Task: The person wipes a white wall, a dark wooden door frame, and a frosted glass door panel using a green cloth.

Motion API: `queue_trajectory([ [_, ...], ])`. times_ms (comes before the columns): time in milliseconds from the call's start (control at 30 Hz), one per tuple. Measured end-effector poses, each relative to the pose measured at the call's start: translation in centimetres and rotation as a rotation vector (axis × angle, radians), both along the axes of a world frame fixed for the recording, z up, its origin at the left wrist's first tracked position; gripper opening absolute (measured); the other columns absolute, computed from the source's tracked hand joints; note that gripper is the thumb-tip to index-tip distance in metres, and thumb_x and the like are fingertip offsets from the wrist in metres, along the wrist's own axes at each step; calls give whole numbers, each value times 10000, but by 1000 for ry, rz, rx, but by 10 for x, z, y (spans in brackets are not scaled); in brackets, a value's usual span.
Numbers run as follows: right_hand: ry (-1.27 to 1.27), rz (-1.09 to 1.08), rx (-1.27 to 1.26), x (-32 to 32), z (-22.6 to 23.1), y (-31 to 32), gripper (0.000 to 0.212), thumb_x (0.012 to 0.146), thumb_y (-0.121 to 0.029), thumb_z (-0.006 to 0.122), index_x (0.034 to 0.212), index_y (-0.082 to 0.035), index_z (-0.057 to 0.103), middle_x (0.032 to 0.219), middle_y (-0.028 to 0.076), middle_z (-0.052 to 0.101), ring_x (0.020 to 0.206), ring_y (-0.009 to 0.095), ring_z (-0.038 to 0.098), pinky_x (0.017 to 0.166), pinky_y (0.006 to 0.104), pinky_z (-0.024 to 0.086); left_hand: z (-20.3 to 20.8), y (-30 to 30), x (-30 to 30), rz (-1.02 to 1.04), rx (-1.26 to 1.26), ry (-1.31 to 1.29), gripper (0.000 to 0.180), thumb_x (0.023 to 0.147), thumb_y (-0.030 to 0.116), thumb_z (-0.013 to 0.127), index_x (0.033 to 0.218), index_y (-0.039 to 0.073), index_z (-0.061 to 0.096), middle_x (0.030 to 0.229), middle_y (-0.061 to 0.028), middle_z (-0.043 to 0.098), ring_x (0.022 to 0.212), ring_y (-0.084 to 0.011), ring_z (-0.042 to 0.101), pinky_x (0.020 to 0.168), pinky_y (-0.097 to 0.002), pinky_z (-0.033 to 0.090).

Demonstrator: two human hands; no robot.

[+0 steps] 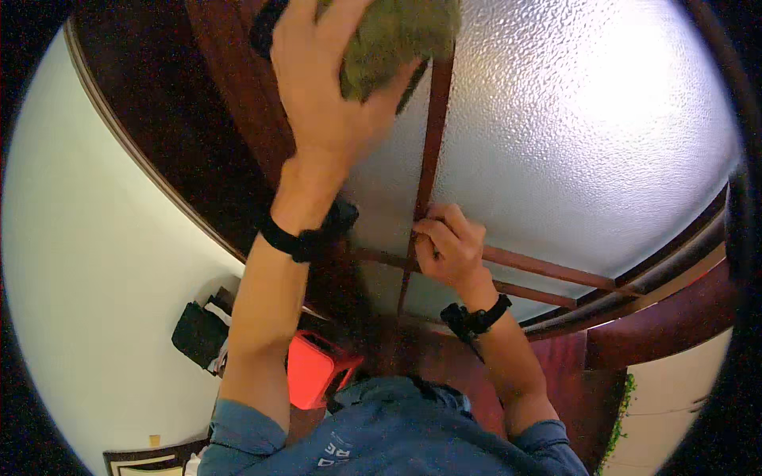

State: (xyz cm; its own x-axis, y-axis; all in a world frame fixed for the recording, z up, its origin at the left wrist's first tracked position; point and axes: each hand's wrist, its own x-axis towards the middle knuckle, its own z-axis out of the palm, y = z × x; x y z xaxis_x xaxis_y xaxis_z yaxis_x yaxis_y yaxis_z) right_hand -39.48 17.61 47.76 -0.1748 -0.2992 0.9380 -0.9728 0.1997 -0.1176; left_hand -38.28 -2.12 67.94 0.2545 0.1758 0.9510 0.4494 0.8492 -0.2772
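My left hand (325, 95) reaches up at the top of the view, its fingers and thumb closed round an olive-green cloth (401, 40). The cloth lies over the upper part of a dark red-brown wooden bar (434, 135) between panes of textured frosted glass (532, 151). Lower down, my right hand (452, 247) has its fingers curled tight at the same upright bar, near where the crossbars (548, 270) meet it. The tips of the left fingers run out of the picture at the top. Both wrists carry black straps with small devices.
A red plastic stool (313, 369) stands below my left arm. Dark clothing (200, 333) hangs by the pale wall (103, 238) on the left. Dark wooden framing (230, 95) borders the glass, and green leaves (623, 420) run along an edge at the lower right.
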Motion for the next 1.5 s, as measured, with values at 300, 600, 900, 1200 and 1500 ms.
queue_trajectory([
  [300,27,4,-14,-9,-2,2,171,715,60,676,842,-53,701,889,116,658,581,256,619,479,341,480,-135,10,3,25,161,-177,615,786,250,803,1374,133,663,1527,-206,499,1318,-415,525,1081,-484,420],
  [600,-24,-104,64,-8,-10,8,179,722,-56,732,884,-131,728,966,95,684,629,292,660,496,409,527,-241,29,6,1,332,-287,742,795,276,878,1439,141,535,1578,-244,391,1395,-469,439,1155,-538,398],
  [900,1,-55,70,-8,-6,2,217,732,-21,704,918,-128,738,953,94,688,633,278,663,508,376,531,-330,29,31,25,469,-527,835,717,124,906,1448,118,501,1594,-288,360,1417,-523,423,1148,-579,409],
  [1200,3,-2,53,-7,-7,0,220,747,-5,697,915,-138,748,951,96,687,715,291,691,552,385,553,-332,41,65,138,556,-713,735,768,142,852,1419,53,522,1564,-315,391,1308,-526,540,1029,-512,534],
  [1500,2,18,66,-5,-3,-1,200,754,-9,717,908,-132,748,920,93,671,690,281,673,549,376,544,-335,66,82,173,765,-788,770,790,129,807,1458,-3,447,1507,-318,416,1243,-530,570,995,-508,553],
])
